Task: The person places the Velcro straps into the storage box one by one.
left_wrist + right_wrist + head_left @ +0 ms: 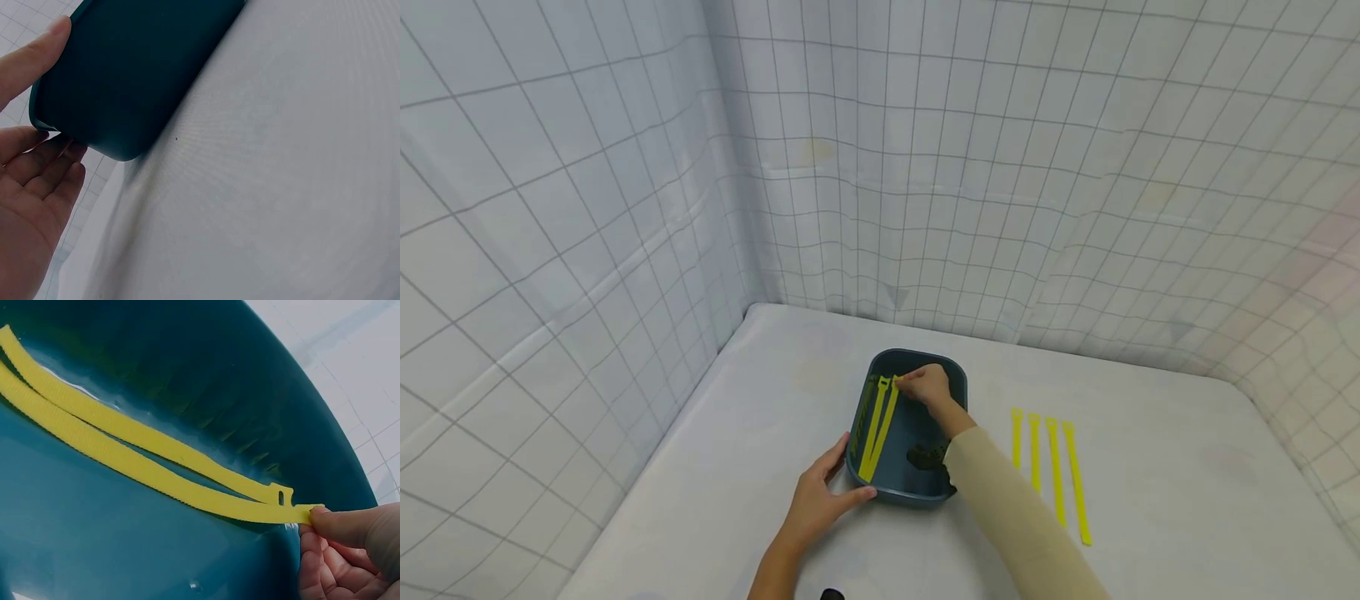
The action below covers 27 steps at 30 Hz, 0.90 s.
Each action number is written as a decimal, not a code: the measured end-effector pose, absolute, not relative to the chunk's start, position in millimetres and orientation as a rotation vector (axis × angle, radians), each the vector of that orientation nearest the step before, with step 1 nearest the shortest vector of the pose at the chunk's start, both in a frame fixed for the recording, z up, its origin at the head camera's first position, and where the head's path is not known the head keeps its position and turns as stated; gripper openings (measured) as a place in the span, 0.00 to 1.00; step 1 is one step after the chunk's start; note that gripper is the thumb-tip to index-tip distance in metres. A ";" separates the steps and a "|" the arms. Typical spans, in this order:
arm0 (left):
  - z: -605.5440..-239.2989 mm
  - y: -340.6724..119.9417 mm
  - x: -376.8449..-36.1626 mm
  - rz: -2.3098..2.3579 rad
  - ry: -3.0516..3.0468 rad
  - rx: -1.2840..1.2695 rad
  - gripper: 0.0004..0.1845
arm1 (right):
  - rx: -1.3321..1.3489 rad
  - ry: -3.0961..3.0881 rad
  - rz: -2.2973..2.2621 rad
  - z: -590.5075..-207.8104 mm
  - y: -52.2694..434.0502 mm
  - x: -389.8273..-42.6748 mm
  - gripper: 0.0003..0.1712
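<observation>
Right wrist: strap in pinch

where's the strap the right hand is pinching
In the head view the strap lies inside the teal tub along its left wall, beside a second yellow strap; the right hand pinches its far end.

Four yellow straps on white table, gridded backdrop
</observation>
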<state>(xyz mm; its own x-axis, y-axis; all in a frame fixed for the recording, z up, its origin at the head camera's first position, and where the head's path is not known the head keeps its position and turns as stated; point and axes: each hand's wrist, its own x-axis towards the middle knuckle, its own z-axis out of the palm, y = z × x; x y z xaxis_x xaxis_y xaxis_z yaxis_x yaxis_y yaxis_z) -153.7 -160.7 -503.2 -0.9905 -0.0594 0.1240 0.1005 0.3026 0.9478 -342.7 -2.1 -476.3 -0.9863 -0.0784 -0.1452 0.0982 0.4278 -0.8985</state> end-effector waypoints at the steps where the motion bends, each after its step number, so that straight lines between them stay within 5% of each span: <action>1: -503.2 -160.8 -153.8 -1.777 -2.425 -0.033 0.48 | 0.017 2.515 -1.589 -476.9 -2.5 -343.1 0.08; 27: -501.5 -162.2 -153.0 -1.783 -2.430 -0.026 0.47 | 0.055 2.616 -1.461 -482.9 -10.0 -346.4 0.09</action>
